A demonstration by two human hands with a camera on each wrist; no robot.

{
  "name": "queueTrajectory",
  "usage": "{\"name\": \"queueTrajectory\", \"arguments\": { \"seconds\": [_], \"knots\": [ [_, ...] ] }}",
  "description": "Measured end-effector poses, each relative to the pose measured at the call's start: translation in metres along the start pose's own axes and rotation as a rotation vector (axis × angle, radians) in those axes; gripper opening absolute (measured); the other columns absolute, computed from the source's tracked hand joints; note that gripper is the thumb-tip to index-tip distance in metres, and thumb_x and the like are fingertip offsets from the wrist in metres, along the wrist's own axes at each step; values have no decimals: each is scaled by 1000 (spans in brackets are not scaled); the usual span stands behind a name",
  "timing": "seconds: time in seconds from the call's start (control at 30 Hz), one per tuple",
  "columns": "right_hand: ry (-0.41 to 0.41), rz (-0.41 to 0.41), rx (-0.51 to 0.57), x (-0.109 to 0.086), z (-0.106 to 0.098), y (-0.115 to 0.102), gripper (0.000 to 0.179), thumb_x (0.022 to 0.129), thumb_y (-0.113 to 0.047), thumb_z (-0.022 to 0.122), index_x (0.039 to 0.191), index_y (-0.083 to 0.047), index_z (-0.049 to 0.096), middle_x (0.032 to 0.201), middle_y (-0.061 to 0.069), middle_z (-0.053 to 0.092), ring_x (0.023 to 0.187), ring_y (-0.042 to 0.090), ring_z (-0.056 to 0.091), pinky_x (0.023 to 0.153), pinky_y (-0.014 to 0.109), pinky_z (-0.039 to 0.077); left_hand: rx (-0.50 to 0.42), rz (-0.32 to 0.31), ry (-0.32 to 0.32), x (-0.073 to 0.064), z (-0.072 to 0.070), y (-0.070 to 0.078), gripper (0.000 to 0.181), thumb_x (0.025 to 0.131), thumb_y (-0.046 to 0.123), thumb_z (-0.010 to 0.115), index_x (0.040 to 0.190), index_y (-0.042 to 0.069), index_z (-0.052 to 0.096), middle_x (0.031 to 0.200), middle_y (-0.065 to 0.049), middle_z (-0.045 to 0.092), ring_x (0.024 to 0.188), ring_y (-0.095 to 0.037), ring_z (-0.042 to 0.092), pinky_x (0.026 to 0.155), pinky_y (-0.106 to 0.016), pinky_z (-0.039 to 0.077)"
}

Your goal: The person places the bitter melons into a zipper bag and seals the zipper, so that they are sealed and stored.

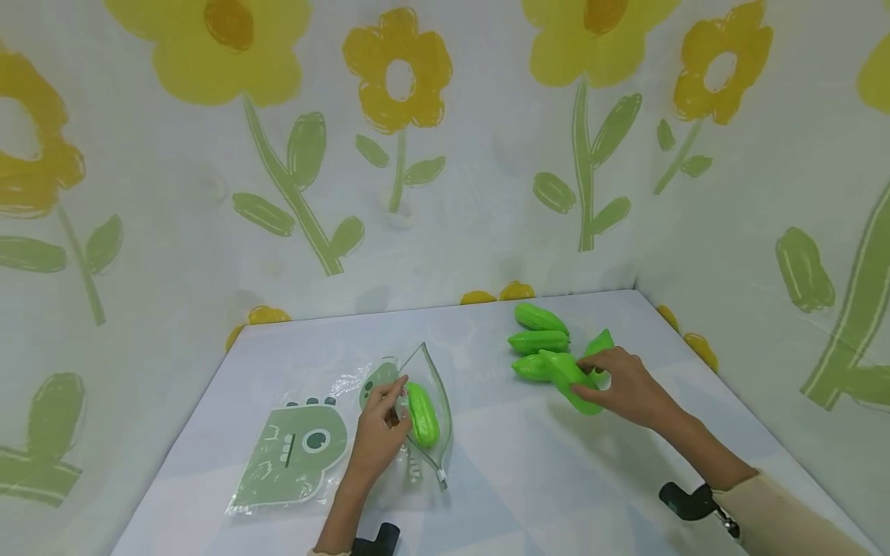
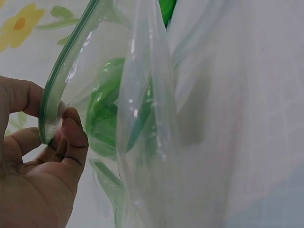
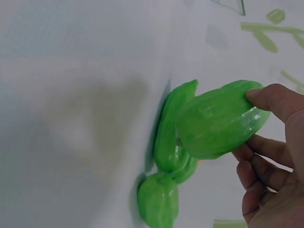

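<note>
My left hand (image 1: 378, 432) pinches the green-zipped rim of a clear zip bag (image 2: 64, 61) printed with a green dinosaur. The bag's mouth gapes, and a bright green ribbed toy fruit (image 1: 422, 415), papaya-like in shape, lies inside; seen from the left wrist, folded plastic partly covers it. At the right, my right hand (image 1: 623, 386) grips another green toy fruit (image 3: 218, 121) between thumb and fingers, above the table. Several more of these fruits (image 1: 538, 341) lie just behind it, and one (image 1: 599, 344) is partly covered by the right hand.
Beneath everything is a pale table (image 1: 487, 463) with faint blue shapes. Flower-printed white walls (image 1: 473, 232) rise behind it and on both sides. A flat part of the bag with a dinosaur face (image 1: 295, 455) spreads left of my left hand.
</note>
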State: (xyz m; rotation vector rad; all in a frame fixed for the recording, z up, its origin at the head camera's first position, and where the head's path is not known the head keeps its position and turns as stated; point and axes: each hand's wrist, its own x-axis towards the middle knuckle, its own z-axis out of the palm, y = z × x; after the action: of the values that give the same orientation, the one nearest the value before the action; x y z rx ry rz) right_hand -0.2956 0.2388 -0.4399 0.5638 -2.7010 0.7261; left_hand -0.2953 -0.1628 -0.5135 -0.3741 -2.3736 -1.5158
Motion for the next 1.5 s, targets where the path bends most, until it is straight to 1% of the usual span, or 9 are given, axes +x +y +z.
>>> {"name": "queueTrajectory", "arguments": {
  "seconds": [0.17, 0.27, 0.43, 0.5, 0.57, 0.67, 0.97, 1.3, 1.5],
  "knots": [
    [-36, 74, 69, 6, 3, -9, 45, 86, -31, 80, 117, 0, 72, 102, 3, 69, 96, 29, 61, 78, 43, 51, -6, -13, -4, 0, 1, 1, 57, 88, -7, 61, 143, 6, 56, 119, -8, 55, 73, -12, 47, 63, -21, 42],
    [-64, 133, 104, 10, 6, -17, 50, 86, -37, 79, 119, 0, 72, 104, 3, 70, 98, 29, 62, 77, 41, 51, -6, -16, -5, 0, 1, 1, 57, 87, -7, 61, 143, 5, 55, 119, -7, 56, 73, -12, 47, 62, -21, 43],
    [-154, 278, 234, 17, 8, -36, 60, 85, -47, 77, 125, -4, 69, 107, 2, 68, 100, 26, 60, 75, 36, 50, 2, -12, 0, 0, 0, 1, 58, 86, -7, 62, 142, 5, 56, 118, -7, 56, 73, -12, 48, 62, -22, 43],
    [-187, 315, 284, 21, 9, -45, 62, 86, -49, 76, 127, -4, 68, 109, 3, 67, 101, 25, 58, 75, 36, 50, 6, -7, 3, 0, 0, 1, 58, 86, -6, 62, 142, 6, 56, 118, -7, 56, 74, -12, 48, 62, -22, 43],
    [-205, 328, 313, 24, 10, -51, 62, 86, -49, 75, 128, -4, 67, 112, 3, 67, 103, 25, 58, 76, 36, 50, 7, -2, 3, 0, -1, 1, 57, 86, -6, 62, 142, 6, 56, 119, -8, 56, 74, -12, 48, 62, -22, 43],
    [-211, 313, 331, 28, 15, -57, 59, 87, -46, 75, 128, -4, 67, 112, 3, 67, 103, 24, 58, 78, 37, 50, 4, -1, 4, 0, -1, 1, 57, 87, -6, 62, 142, 6, 57, 119, -7, 56, 74, -12, 48, 62, -22, 43],
    [-213, 321, 376, 34, 37, -69, 51, 85, -43, 78, 121, -7, 71, 107, -1, 69, 100, 21, 59, 77, 36, 51, -2, 15, 4, 0, -1, 0, 56, 87, -6, 62, 142, 6, 56, 120, -8, 56, 73, -11, 48, 62, -22, 43],
    [-230, 373, 416, 44, 59, -90, 48, 81, -44, 81, 113, -9, 75, 100, -2, 69, 96, 19, 59, 76, 36, 50, 6, 15, 7, 0, -1, 2, 57, 86, -6, 62, 142, 7, 57, 117, -7, 56, 72, -11, 48, 62, -22, 43],
    [-235, 412, 447, 49, 74, -98, 45, 82, -45, 80, 112, -11, 76, 104, -2, 71, 100, 18, 63, 82, 41, 52, 19, 14, 10, 0, -1, 2, 56, 86, -5, 62, 141, 4, 57, 116, -7, 56, 73, -11, 48, 62, -22, 44]
  ]
}}
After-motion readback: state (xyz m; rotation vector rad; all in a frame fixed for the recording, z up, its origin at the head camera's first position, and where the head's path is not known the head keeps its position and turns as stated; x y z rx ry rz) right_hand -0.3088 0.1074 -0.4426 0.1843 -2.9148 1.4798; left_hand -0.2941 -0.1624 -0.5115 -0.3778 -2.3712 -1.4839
